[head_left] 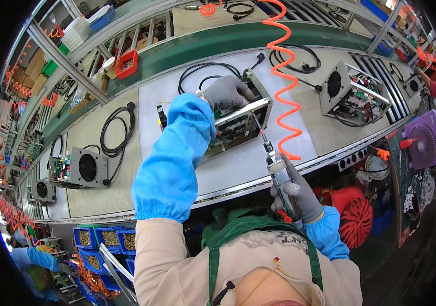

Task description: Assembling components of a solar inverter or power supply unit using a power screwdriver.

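In front of me lies an open metal-framed electrical unit [241,120] with circuit boards inside it. Over its far upper part rests my left hand [228,93] in a grey glove, fingers curled on the frame; the fingertips are partly hidden. My right hand [302,193], also gloved in grey, is wrapped round a power screwdriver [281,176]. The screwdriver's long thin bit points up and away from me, its tip at the unit's near frame bar. Whether a screw sits at the tip is too small to tell. A black power cable [210,65] loops behind the unit.
An orange coiled air hose [288,94] hangs right of the unit. Similar units stand on the line at right [353,92] and left [86,167]. A red bin [127,64] sits beyond the line. Blue bins of screws [111,238] are below left; a purple fan [426,140] stands right.
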`<state>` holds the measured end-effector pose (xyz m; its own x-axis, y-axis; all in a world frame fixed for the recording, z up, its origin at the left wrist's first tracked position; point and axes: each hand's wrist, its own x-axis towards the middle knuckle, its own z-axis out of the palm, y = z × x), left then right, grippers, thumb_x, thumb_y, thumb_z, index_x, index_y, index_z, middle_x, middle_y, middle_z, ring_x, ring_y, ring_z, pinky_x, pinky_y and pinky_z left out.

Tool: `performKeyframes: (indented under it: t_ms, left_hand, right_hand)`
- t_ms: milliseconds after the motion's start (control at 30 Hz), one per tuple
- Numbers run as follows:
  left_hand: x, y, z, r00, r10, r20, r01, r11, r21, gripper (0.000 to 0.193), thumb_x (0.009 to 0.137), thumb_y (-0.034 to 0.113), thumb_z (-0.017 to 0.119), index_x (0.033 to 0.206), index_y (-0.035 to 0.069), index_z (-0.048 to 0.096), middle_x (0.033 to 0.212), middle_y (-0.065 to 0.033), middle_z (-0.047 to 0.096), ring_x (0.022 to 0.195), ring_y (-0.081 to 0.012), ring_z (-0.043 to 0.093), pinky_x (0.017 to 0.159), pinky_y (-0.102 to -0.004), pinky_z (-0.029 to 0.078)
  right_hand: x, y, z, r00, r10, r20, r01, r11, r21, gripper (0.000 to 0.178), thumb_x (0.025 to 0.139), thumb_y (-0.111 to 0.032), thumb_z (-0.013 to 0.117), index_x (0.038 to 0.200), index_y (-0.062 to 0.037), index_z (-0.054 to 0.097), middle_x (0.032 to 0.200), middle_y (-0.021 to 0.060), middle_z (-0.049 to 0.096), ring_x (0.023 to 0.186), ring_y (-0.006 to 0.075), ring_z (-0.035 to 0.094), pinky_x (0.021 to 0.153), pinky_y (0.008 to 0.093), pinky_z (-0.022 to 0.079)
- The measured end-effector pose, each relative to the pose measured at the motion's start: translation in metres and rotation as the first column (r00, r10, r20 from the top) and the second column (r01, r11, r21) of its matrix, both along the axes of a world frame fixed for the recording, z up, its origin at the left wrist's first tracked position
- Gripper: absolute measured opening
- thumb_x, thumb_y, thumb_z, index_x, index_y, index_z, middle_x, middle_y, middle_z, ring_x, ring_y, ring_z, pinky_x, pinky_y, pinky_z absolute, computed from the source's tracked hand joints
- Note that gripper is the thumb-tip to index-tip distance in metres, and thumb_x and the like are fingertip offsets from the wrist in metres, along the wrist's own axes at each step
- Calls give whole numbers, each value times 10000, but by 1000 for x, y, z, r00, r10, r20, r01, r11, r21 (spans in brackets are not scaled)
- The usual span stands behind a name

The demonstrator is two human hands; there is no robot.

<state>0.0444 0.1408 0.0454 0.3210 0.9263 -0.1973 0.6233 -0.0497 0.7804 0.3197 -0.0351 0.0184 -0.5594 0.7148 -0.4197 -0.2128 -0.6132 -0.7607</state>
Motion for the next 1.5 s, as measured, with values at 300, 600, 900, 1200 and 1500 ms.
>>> performKeyframes:
  t_ms: [300, 600, 900, 1200, 1500]
  left_hand:
    - [-1, -8, 1, 999, -41, -34, 43, 998, 48, 321, 712, 79, 679, 1030, 51, 711, 909, -87, 714, 827, -154, 648, 798, -285, 499]
    - [16, -43, -17, 994, 82, -66, -48, 911, 410, 393, 715, 82, 651, 1105, 27, 659, 987, -162, 692, 877, -236, 684, 825, -296, 525]
    - [17, -42, -20, 993, 65, -103, -12, 890, 456, 398, 699, 68, 645, 1094, 21, 658, 982, -162, 687, 868, -246, 681, 817, -300, 527]
    - [18, -44, -21, 994, 83, -72, -43, 898, 438, 422, 682, 76, 651, 1101, 26, 661, 972, -169, 686, 864, -248, 679, 818, -305, 524]
    - [20, -45, -18, 991, 104, -89, -57, 903, 425, 435, 666, 92, 644, 1097, 32, 666, 974, -174, 688, 856, -251, 684, 814, -308, 527]
  right_hand:
    - [-4, -6, 2, 1000, -8, 6, 8, 1000, 11, 900, 730, -202, 599, 1504, -200, 140, 852, 134, 542, 558, 187, 590, 542, 314, 560]
    - [-8, -8, 4, 996, -33, 88, 29, 998, 55, 1007, 695, -331, 718, 1509, -229, 132, 872, 125, 561, 564, 181, 598, 550, 324, 569]
    - [-10, -11, 14, 997, -70, -18, 71, 995, 76, 864, 731, -12, 554, 1498, -208, 210, 987, 129, 554, 582, 172, 579, 514, 306, 539]
    - [-9, -9, 19, 993, -22, 116, 10, 995, 104, 876, 708, -44, 590, 1495, -191, 235, 983, 127, 553, 580, 167, 576, 552, 304, 527]
    - [-10, -8, 24, 979, 26, 204, -53, 990, 130, 897, 716, -81, 601, 1506, -190, 190, 974, 122, 564, 583, 171, 592, 559, 301, 517]
